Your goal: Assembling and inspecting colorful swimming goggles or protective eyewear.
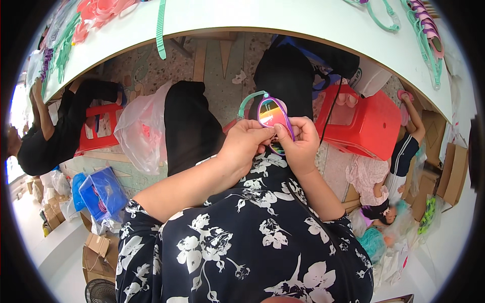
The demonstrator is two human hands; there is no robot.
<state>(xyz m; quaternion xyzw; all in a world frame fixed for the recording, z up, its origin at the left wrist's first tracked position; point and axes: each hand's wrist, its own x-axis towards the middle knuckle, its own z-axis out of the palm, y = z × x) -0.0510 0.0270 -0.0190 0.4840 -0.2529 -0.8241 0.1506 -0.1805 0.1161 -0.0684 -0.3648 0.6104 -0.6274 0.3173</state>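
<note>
I hold a small pair of sunglasses (272,112) with a purple frame, mirrored rainbow lenses and a teal temple arm, over my lap. My left hand (246,143) pinches the lower left of the frame. My right hand (299,143) grips its right side, fingers curled over the rim. Both hands touch each other below the lens. The second lens is hidden behind my fingers.
A white table (303,22) curves across the top, with pink frames (101,10) at left and teal and purple frames (427,30) at right. A red plastic stool (361,123) stands right of my hands, a clear bag (141,126) left. People sit at both sides.
</note>
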